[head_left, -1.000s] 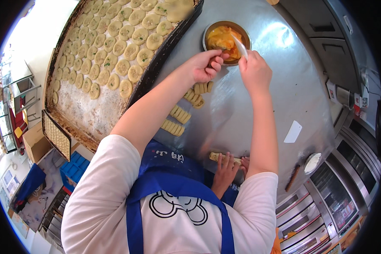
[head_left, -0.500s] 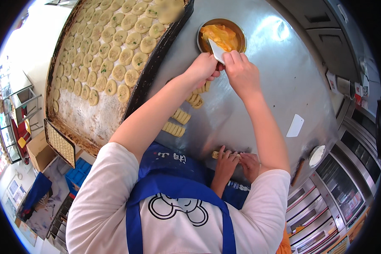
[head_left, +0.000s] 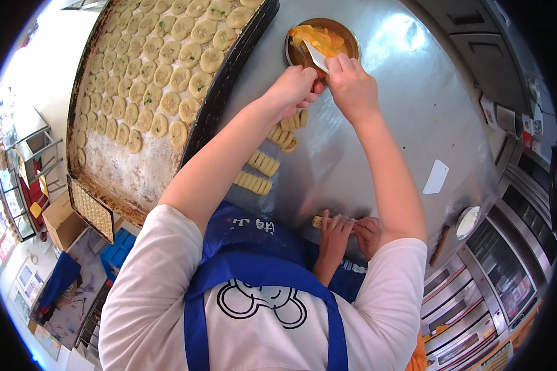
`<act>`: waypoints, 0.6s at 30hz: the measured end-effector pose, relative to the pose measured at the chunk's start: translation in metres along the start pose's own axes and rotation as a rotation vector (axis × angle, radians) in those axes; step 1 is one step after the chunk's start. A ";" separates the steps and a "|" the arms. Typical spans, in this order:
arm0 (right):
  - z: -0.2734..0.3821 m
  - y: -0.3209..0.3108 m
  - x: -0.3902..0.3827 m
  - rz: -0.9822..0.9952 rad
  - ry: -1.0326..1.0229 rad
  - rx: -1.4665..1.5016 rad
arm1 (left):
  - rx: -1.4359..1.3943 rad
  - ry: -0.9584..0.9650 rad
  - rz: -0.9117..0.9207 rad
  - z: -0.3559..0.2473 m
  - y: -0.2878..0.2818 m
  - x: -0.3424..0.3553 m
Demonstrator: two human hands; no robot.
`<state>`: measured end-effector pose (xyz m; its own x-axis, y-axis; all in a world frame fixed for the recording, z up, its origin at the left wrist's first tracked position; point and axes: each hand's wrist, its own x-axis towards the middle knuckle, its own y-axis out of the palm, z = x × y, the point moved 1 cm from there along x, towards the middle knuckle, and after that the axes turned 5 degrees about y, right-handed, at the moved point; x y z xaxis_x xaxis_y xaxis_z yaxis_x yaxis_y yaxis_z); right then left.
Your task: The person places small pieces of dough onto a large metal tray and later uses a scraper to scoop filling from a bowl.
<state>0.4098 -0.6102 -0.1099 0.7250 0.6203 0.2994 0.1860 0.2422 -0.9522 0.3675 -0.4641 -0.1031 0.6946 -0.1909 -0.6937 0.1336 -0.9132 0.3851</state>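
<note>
My right hand grips a white plastic scraper, its blade tilted down into a round metal bowl. Soft yellow-orange filling lies in that bowl against the blade. Close by, at the bowl's near edge, my left hand is closed with its fingers curled; whatever it may hold is hidden. Short ridged rolls of pale dough lie in a line on the metal table, running from below my left hand toward my body.
On the left a big black-edged baking tray carries many flat round dough pieces. Another person's hands work a dough strip at the near table edge. A second white scraper, a dish of white powder and a wooden stick lie right.
The scraper blade has shifted slightly within the bowl, and my left hand has moved a little to the left. The other person's hands are still at the dough strip.
</note>
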 end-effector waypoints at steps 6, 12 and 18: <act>0.010 -0.006 0.006 0.032 0.121 0.031 | -0.024 0.011 -0.007 -0.002 0.003 -0.001; 0.008 -0.009 0.008 0.071 0.088 0.038 | 0.027 0.018 -0.025 0.003 0.003 -0.003; 0.001 -0.007 0.004 0.054 -0.054 -0.038 | 0.133 -0.058 -0.019 -0.002 -0.005 -0.007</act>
<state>0.4109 -0.6091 -0.1019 0.6980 0.6711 0.2496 0.1735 0.1797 -0.9683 0.3637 -0.4570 -0.0990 0.6506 -0.1904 -0.7352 0.0488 -0.9556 0.2907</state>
